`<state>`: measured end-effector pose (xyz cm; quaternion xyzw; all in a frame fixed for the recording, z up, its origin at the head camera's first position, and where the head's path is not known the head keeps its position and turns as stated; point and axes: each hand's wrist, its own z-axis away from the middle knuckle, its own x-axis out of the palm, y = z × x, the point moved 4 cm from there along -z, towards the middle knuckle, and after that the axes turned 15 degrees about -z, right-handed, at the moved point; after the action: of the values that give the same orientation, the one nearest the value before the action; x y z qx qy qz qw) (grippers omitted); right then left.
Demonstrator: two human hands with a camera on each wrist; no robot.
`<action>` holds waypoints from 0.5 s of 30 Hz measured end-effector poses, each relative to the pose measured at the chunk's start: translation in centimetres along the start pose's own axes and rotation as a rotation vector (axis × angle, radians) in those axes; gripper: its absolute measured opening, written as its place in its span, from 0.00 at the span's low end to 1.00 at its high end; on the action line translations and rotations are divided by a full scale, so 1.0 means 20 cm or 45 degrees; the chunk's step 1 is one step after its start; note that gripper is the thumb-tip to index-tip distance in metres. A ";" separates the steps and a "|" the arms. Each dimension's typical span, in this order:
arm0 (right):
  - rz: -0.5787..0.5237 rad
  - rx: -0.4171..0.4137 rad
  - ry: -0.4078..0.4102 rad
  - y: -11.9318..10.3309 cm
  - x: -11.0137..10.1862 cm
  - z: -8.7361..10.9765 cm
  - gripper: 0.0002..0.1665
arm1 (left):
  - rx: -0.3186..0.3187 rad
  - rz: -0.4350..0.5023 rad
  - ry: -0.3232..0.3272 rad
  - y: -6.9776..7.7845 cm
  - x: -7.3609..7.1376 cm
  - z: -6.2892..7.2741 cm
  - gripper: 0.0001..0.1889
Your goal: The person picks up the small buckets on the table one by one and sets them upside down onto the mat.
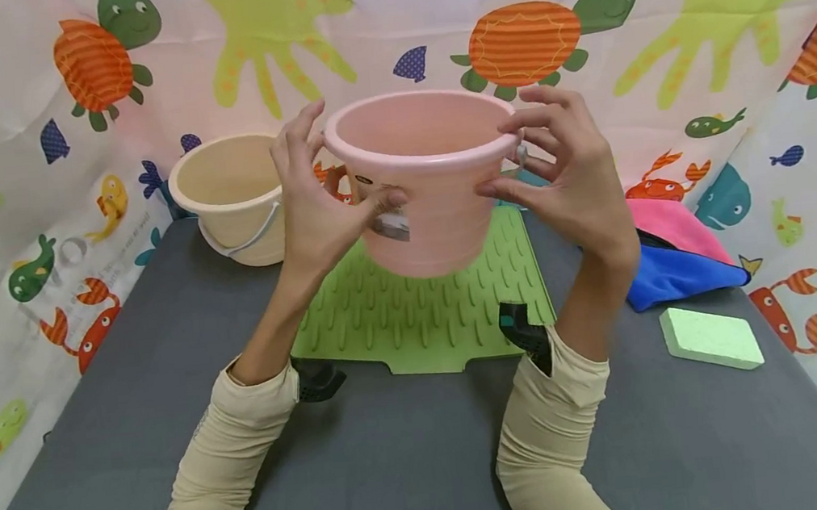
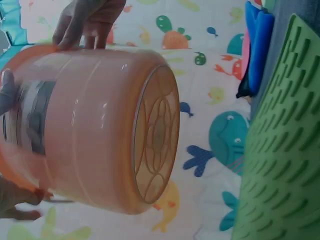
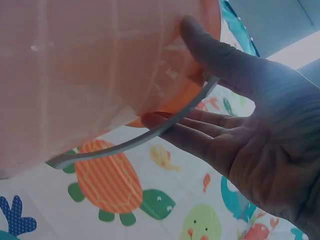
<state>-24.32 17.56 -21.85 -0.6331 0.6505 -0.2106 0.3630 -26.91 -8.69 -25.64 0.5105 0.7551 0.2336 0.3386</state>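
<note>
Pink plastic bucket held aloft, upright, over the green ridged mat, its patterned underside showing in the left wrist view. Left hand and right hand grip it from opposite sides, thumbs on the near wall below the rim, fingers spread around the sides, the bucket between them. Cream bucket stands beyond the left hand; pale green sponge lies on the dark grey table, right.
</note>
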 end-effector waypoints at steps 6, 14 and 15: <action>-0.037 0.043 -0.118 0.04 -0.07 0.03 0.24 | -0.231 0.324 -0.322 -0.07 0.03 0.01 0.74; -0.090 0.072 -0.266 0.09 -0.07 0.04 0.28 | -0.300 0.224 -0.505 -0.12 0.01 0.01 0.70; -0.126 0.079 -0.264 0.09 -0.08 0.05 0.30 | -0.312 0.223 -0.510 -0.12 0.01 0.01 0.66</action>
<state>-24.99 19.41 -23.54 -0.6713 0.5705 -0.1815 0.4370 -28.33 -9.33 -27.51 0.5652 0.5917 0.2461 0.5195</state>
